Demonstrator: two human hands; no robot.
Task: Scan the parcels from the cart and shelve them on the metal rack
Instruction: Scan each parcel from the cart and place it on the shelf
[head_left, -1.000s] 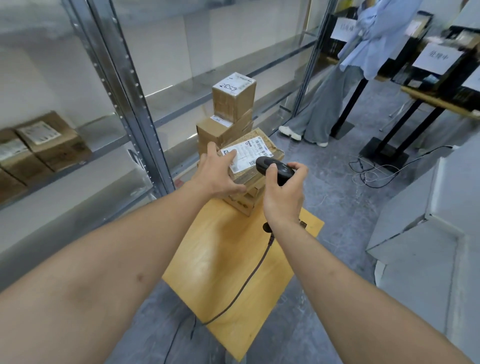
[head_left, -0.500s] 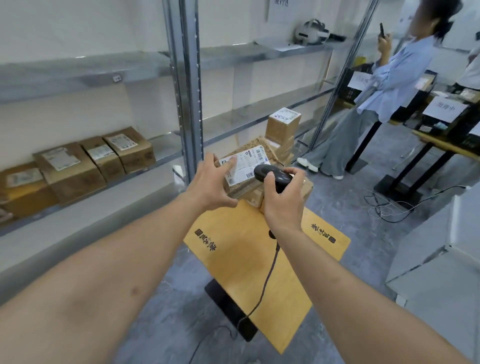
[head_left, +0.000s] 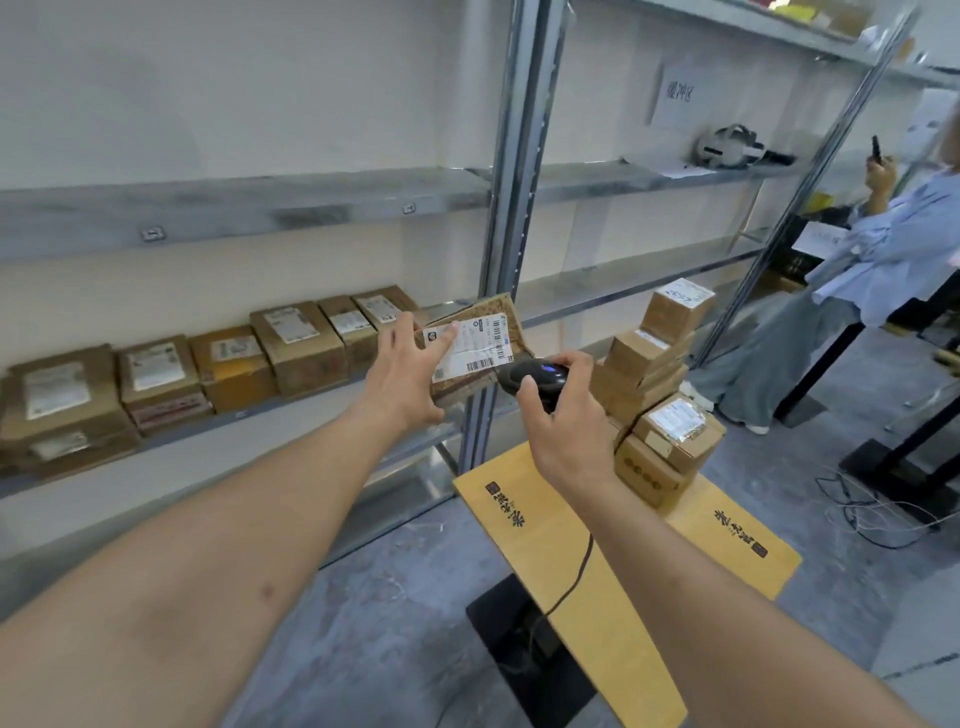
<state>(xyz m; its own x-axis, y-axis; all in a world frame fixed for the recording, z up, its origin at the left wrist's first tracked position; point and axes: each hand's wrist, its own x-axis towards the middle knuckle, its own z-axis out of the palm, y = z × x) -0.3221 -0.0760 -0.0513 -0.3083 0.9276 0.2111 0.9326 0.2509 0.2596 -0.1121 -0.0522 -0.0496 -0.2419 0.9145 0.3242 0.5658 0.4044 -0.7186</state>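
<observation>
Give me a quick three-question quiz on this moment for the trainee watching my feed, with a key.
1. True or false: the parcel in the left hand already lies on the metal rack.
2. What does the right hand grip? A) a tape roll B) the corded scanner C) a phone
3. Fill in: the parcels not yet scanned are stacked on the yellow ____.

Key
1. False. It is held up in the air in front of the rack's upright post.
2. B. The scanner's head points at the parcel's white label.
3. Cart. The stack stands at its far end.
</observation>
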